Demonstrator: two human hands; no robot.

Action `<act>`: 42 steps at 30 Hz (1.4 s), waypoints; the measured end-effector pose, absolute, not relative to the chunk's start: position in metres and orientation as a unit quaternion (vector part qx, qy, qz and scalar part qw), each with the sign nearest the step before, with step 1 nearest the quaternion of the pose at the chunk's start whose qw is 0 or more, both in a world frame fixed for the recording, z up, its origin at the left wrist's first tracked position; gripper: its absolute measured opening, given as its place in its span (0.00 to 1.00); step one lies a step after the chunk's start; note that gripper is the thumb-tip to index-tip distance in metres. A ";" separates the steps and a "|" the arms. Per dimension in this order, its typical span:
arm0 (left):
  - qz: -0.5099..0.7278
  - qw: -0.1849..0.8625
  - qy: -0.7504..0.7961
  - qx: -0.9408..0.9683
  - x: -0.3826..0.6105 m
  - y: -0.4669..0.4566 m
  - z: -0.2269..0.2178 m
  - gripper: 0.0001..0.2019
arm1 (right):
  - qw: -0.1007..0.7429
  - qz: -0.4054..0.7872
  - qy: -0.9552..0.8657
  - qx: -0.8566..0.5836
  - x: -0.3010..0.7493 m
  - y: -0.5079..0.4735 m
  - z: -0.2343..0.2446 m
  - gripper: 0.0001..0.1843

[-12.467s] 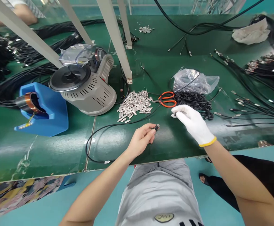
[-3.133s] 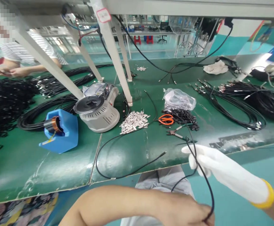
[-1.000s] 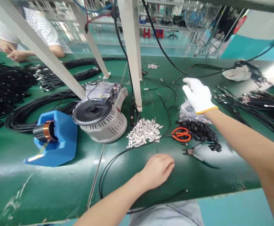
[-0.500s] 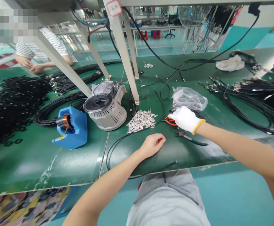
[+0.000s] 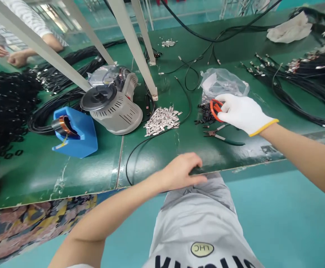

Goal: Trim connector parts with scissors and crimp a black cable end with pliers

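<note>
My right hand (image 5: 242, 111), in a white glove, is closed on the orange-handled scissors (image 5: 214, 110) and lifts them beside a heap of small black parts (image 5: 204, 113). My bare left hand (image 5: 180, 172) rests at the front edge of the green table (image 5: 90, 175), fingers curled over the end of a black cable (image 5: 140, 149); whether they grip it is unclear. Green-handled pliers (image 5: 221, 136) lie just below my right hand. A pile of small silver metal pieces (image 5: 161, 121) lies left of the black parts.
A grey tape dispenser (image 5: 110, 104) and a blue holder with a copper-coloured roll (image 5: 73, 132) stand at left. A clear plastic bag (image 5: 222, 82) lies behind the scissors. Black cable bundles (image 5: 305, 85) fill right and left. Another person's hands (image 5: 14, 57) work far left.
My right hand has taken hold of the orange scissors and raised them. My left hand slid back to the table's front edge.
</note>
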State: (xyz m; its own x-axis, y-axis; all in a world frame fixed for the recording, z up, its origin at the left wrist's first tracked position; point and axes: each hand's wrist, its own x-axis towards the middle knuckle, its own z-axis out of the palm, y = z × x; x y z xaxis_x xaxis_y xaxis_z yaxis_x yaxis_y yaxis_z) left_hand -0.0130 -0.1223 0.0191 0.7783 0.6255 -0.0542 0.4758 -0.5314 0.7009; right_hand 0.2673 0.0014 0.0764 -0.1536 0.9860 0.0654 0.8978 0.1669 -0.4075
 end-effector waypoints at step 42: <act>0.227 0.260 0.484 0.804 -0.045 -0.076 0.030 0.10 | 0.296 0.526 -0.613 -0.510 0.178 -0.054 0.024 0.30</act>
State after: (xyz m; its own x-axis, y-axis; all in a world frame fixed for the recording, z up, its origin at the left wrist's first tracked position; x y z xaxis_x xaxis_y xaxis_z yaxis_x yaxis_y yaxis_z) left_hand -0.0452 -0.0762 0.0298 0.4288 0.8964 0.1125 0.6606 -0.3961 0.6377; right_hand 0.1784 -0.0538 0.0235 -0.3055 0.9364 -0.1728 0.3136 -0.0724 -0.9468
